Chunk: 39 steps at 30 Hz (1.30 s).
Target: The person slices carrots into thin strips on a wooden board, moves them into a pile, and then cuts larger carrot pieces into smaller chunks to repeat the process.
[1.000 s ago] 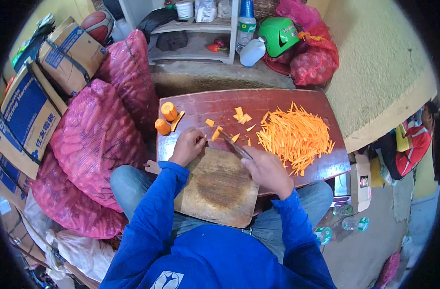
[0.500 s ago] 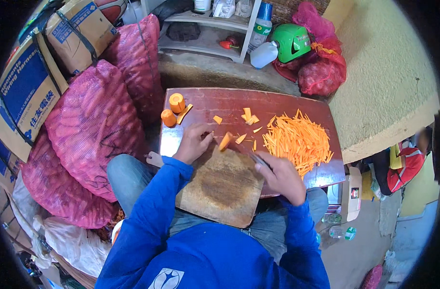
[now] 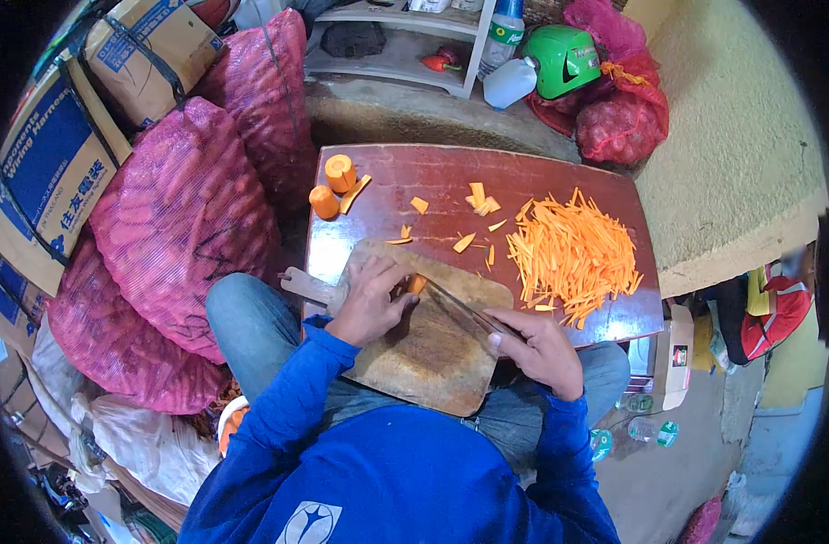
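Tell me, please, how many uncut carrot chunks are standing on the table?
2: one carrot chunk at the table's far left corner, another just nearer beside it. A third piece sits under the left hand.

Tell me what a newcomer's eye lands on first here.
The bright heap of orange carrot strips on the right of the dark red table. Next, at the wooden cutting board, the left hand pins a carrot piece while the right hand holds a knife to it. Big pink mesh sacks crowd the left side.
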Each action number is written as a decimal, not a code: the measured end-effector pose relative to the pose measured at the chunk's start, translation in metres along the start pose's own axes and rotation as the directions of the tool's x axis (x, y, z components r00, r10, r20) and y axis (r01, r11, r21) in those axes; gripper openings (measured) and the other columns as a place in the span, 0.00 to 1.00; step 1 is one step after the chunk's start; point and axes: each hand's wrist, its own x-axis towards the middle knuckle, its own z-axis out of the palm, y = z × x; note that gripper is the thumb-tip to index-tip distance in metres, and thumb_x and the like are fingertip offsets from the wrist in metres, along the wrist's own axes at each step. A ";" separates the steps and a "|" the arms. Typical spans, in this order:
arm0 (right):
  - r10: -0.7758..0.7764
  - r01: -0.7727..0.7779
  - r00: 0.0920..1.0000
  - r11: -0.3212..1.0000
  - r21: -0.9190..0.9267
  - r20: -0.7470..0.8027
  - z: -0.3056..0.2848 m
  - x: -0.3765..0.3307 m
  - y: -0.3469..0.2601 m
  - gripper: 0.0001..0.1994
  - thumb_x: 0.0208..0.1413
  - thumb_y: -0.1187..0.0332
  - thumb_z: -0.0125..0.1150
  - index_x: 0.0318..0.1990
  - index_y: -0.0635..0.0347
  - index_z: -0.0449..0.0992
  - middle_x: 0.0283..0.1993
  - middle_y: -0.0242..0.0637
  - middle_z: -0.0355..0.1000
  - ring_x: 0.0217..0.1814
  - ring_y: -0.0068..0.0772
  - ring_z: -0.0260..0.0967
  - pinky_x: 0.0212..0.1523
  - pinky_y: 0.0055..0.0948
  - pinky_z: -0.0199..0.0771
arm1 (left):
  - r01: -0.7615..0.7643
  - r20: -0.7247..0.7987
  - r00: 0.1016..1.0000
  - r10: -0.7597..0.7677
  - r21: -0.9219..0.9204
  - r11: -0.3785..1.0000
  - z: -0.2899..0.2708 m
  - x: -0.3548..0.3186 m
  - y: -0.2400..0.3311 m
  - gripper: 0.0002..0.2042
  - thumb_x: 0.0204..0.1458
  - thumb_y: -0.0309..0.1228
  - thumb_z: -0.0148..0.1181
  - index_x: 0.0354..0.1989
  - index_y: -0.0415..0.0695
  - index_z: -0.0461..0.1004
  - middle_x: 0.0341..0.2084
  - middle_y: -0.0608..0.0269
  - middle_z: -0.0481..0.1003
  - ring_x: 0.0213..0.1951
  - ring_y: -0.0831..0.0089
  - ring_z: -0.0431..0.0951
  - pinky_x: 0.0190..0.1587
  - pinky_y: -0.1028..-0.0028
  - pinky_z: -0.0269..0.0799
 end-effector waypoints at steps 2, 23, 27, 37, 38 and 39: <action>0.049 -0.047 0.999 0.994 0.101 -0.016 -0.001 -0.006 -0.002 0.19 0.68 0.67 0.66 0.61 0.70 0.80 0.44 0.50 0.86 0.40 0.35 0.84 0.45 0.40 0.83 | -0.004 0.001 1.000 0.004 -0.017 1.000 0.002 -0.002 -0.005 0.18 0.49 0.29 0.78 0.49 0.45 0.83 0.39 0.61 0.78 0.49 0.58 0.76 0.58 0.56 0.60; 0.157 -0.145 0.987 0.953 0.267 -0.023 0.036 -0.022 0.020 0.20 0.71 0.67 0.65 0.64 0.70 0.78 0.43 0.41 0.85 0.38 0.27 0.80 0.41 0.32 0.80 | -0.013 -0.045 0.999 0.011 -0.048 0.999 0.022 -0.027 0.027 0.07 0.54 0.28 0.72 0.40 0.44 0.85 0.34 0.58 0.80 0.44 0.57 0.79 0.51 0.57 0.63; 0.057 -0.054 0.998 0.988 0.148 -0.015 0.039 -0.007 -0.001 0.20 0.69 0.66 0.65 0.63 0.69 0.78 0.45 0.56 0.84 0.45 0.39 0.85 0.49 0.38 0.82 | -0.101 -0.111 0.988 0.104 0.039 0.994 0.020 -0.032 0.022 0.08 0.53 0.27 0.72 0.41 0.43 0.84 0.36 0.58 0.77 0.44 0.58 0.77 0.50 0.56 0.60; -0.030 0.031 0.999 0.999 0.022 -0.034 0.057 -0.002 -0.007 0.22 0.69 0.66 0.66 0.65 0.68 0.76 0.50 0.61 0.82 0.53 0.61 0.84 0.52 0.44 0.82 | -0.124 -0.119 0.980 0.157 0.242 0.962 0.015 -0.034 0.018 0.13 0.48 0.25 0.72 0.43 0.40 0.82 0.40 0.57 0.75 0.47 0.57 0.75 0.52 0.54 0.62; -0.100 0.100 0.993 0.995 -0.018 -0.055 0.062 -0.001 -0.004 0.22 0.69 0.68 0.64 0.67 0.67 0.75 0.48 0.58 0.82 0.47 0.55 0.84 0.49 0.42 0.82 | -0.145 -0.101 0.979 0.175 0.253 0.956 0.014 -0.033 0.017 0.15 0.45 0.25 0.71 0.44 0.39 0.82 0.41 0.57 0.75 0.47 0.56 0.75 0.54 0.54 0.62; -0.177 0.173 0.982 0.983 -0.057 -0.069 0.066 0.000 -0.005 0.22 0.69 0.70 0.63 0.68 0.66 0.74 0.45 0.54 0.81 0.41 0.49 0.84 0.47 0.40 0.81 | -0.161 -0.086 0.978 0.191 0.269 0.949 0.012 -0.034 0.016 0.17 0.42 0.24 0.71 0.44 0.39 0.82 0.42 0.57 0.75 0.47 0.55 0.75 0.55 0.53 0.63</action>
